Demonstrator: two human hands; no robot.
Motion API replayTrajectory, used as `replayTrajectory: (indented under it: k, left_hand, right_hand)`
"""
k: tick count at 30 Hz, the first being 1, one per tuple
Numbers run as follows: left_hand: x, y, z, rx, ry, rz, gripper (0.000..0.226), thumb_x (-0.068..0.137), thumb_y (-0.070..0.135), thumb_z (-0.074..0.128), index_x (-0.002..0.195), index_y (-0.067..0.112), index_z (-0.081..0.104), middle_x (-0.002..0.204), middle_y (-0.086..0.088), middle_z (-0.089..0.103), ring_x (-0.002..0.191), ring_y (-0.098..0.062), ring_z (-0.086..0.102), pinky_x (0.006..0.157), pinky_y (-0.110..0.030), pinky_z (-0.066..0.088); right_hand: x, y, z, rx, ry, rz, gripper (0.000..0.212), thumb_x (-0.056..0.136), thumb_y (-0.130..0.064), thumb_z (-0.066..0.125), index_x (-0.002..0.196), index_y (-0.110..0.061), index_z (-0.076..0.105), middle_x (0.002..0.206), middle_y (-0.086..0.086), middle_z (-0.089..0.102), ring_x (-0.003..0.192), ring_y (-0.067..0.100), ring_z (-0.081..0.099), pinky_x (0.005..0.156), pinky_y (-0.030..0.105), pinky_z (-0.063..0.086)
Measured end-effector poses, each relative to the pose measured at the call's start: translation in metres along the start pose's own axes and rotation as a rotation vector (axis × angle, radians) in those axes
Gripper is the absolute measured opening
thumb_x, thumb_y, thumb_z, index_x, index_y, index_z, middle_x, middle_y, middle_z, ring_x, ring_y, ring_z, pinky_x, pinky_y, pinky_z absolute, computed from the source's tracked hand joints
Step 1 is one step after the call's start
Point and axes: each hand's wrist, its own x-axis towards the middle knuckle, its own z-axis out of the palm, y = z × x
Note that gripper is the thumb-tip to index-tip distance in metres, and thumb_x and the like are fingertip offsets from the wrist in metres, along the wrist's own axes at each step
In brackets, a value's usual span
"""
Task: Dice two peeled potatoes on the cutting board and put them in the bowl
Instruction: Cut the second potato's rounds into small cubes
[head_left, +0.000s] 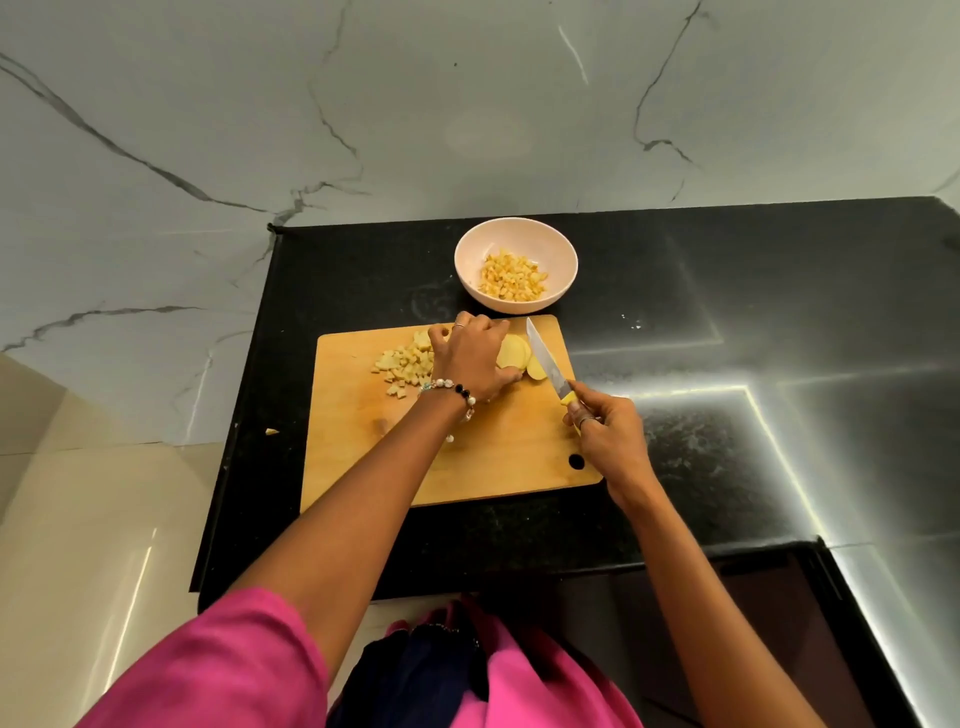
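A wooden cutting board (467, 457) lies on the black counter. My left hand (470, 358) grips a peeled potato piece (511, 352) near the board's far edge, fingers curled over it. One cut slice (536, 370) lies just right of it. My right hand (605, 434) holds the yellow handle of a knife (545, 364), whose blade lies against the potato's right side. A pile of diced potato (402, 366) sits left of my left hand. Behind the board stands a pale pink bowl (470, 254) holding diced potato (513, 277).
The black counter (727, 312) extends to the right with bright light reflections. One stray potato bit (271, 431) lies at the counter's left edge. A marble wall rises behind the counter. A hole (575, 461) marks the board's near right corner.
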Motion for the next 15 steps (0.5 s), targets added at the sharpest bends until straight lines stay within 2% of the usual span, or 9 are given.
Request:
replayTrajectory:
  k: [4,7,10,12,15]
  left_hand:
    - [-0.002,-0.006,0.000,-0.112,0.091,-0.002,0.066,0.083,0.049,0.060,0.141,0.024,0.042,0.129,0.000,0.048,0.121,-0.018,0.040,0.097,-0.040,0.026]
    - [-0.009,-0.011,-0.004,-0.154,0.128,-0.019,0.067,0.082,0.051,0.060,0.141,0.024,0.043,0.127,-0.001,0.049,0.118,-0.017,0.042,0.095,-0.040,0.027]
    - [-0.033,-0.021,-0.005,-0.242,0.180,-0.109,0.069,0.078,0.055,0.064,0.137,0.025,0.047,0.125,0.002,0.048,0.117,-0.015,0.044,0.094,-0.039,0.027]
    - [-0.057,-0.028,-0.002,-0.251,0.170,-0.157,0.069,0.075,0.058,0.065,0.135,0.027,0.050,0.124,0.004,0.048,0.118,-0.014,0.043,0.093,-0.038,0.025]
    - [-0.091,-0.039,0.006,-0.242,0.131,-0.204,0.068,0.073,0.060,0.066,0.132,0.031,0.052,0.122,0.006,0.048,0.118,-0.013,0.040,0.092,-0.037,0.023]
  right_hand:
    - [0.001,-0.002,0.001,0.017,0.028,0.016,0.028,0.096,-0.015,0.052,0.122,-0.015,0.063,0.094,-0.001,0.066,0.083,0.012,0.057,0.074,0.029,0.045]
    - [-0.001,-0.004,0.004,-0.005,0.057,-0.007,0.032,0.097,-0.016,0.052,0.128,-0.017,0.059,0.087,-0.001,0.067,0.075,0.009,0.054,0.067,0.026,0.046]
    - [-0.005,-0.005,0.012,-0.078,0.063,-0.040,0.036,0.095,-0.019,0.056,0.131,-0.018,0.057,0.094,0.000,0.068,0.074,0.008,0.053,0.070,0.039,0.054]
    - [-0.011,-0.007,0.019,-0.153,0.050,-0.088,0.039,0.093,-0.022,0.059,0.132,-0.018,0.056,0.101,0.006,0.070,0.079,0.015,0.061,0.077,0.045,0.056]
    - [-0.030,-0.010,0.033,-0.289,-0.004,-0.220,0.040,0.091,-0.021,0.060,0.131,-0.013,0.056,0.100,0.012,0.067,0.081,0.029,0.067,0.075,0.044,0.055]
